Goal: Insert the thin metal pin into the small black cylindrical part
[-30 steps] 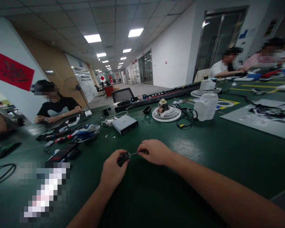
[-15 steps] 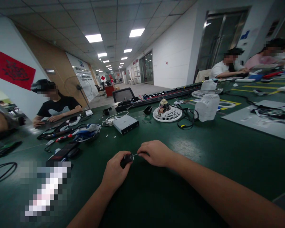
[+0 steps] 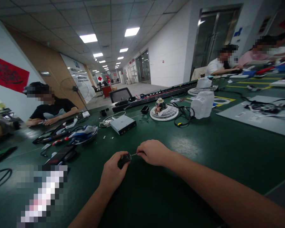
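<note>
My left hand [image 3: 112,171] is closed around a small black rounded piece [image 3: 123,160], with thumb and fingers on its sides. From its right end a thin metal shaft [image 3: 134,154] reaches to my right hand [image 3: 154,153], whose thumb and fingers pinch the shaft's far end. Both hands are just above the green tabletop [image 3: 142,196]. Fingers cover much of the black piece, so its exact kind cannot be made out.
A silver disc drive [image 3: 123,124] lies ahead, left of a white fan grille with an exposed motor [image 3: 163,112]. A white plastic housing [image 3: 202,105] and black cable [image 3: 186,117] are further right. Tools and parts [image 3: 84,134] crowd the left; people sit along the far edges.
The whole scene has shifted slightly left as the camera turned. Both hands keep their hold on the black piece and its shaft, almost unmoved.
</note>
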`<state>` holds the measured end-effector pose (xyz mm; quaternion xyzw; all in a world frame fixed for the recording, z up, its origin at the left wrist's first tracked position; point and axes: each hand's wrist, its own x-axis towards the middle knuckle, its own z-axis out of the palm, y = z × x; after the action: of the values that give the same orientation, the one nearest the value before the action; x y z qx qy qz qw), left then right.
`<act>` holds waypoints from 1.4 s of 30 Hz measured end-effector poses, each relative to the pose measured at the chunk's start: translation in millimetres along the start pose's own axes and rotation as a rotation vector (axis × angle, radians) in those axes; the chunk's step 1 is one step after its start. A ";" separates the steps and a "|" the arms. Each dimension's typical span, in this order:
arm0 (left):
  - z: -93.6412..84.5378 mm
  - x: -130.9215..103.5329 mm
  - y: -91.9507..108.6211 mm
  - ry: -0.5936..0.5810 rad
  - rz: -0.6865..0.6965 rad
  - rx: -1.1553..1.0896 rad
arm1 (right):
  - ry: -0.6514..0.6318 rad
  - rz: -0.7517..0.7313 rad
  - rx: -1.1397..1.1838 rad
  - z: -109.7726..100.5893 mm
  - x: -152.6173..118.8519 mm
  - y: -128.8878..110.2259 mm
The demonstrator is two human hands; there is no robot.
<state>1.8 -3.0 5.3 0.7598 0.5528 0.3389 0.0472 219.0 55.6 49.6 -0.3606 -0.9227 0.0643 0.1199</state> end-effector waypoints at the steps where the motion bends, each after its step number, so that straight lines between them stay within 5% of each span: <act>1: 0.0 0.0 0.2 -0.006 -0.003 -0.003 | -0.020 -0.019 0.003 0.0 -0.2 -0.5; 32: -0.8 -0.6 10.4 -0.036 -0.016 0.024 | 0.029 -0.040 0.065 5.0 -0.3 -1.4; 37: 0.5 -0.5 8.4 -0.034 -0.007 0.015 | 0.031 0.051 0.007 2.6 -0.3 -3.2; 42: 0.2 -0.6 7.7 -0.054 -0.016 0.013 | -0.022 -0.045 0.073 3.4 -0.4 -0.5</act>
<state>8.0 -6.4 8.3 0.7644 0.5597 0.3143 0.0601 218.2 54.9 46.3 -0.3343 -0.9289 0.0993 0.1242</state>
